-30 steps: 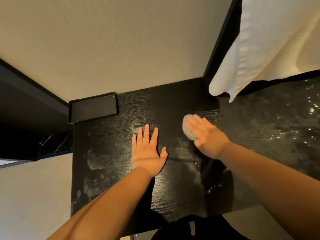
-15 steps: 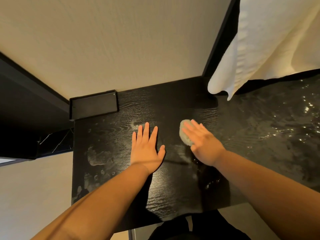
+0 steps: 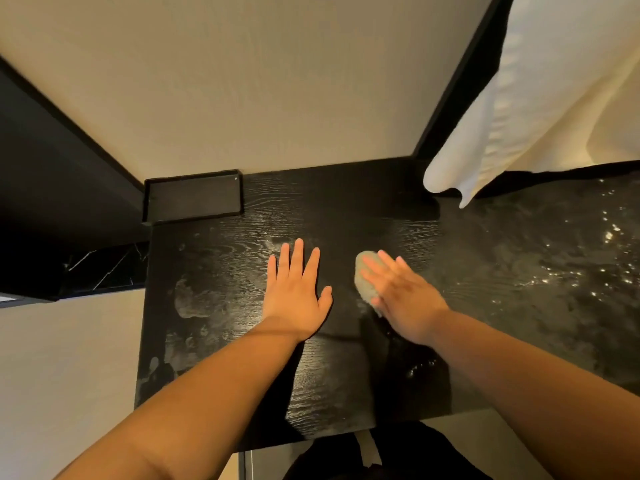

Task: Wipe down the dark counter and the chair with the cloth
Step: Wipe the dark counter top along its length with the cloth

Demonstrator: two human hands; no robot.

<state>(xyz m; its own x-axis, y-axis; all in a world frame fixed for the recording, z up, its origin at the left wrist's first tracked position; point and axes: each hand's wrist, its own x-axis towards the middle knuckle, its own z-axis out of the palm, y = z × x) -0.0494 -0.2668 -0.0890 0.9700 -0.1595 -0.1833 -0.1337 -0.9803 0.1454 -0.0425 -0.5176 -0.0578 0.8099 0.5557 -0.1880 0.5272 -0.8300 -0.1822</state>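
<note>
The dark wood-grain counter (image 3: 214, 341) fills the middle of the view, with pale smears on its left part and wet glints on its right. My left hand (image 3: 294, 292) lies flat on it, fingers straight and together. My right hand (image 3: 401, 296) presses a small grey-green cloth (image 3: 363, 282) onto the counter with straight fingers; only the cloth's left part shows beside the fingers. No chair can be made out.
A shallow black tray (image 3: 192, 195) sits at the counter's back left corner against the beige wall. A white curtain (image 3: 502, 109) hangs over the back right. A black marble ledge (image 3: 104, 268) lies lower on the left. Dark cloth (image 3: 346, 459) shows below the counter's front edge.
My right hand has slid the cloth a little to the left, closer to my left hand. My left hand has stayed flat in the same place.
</note>
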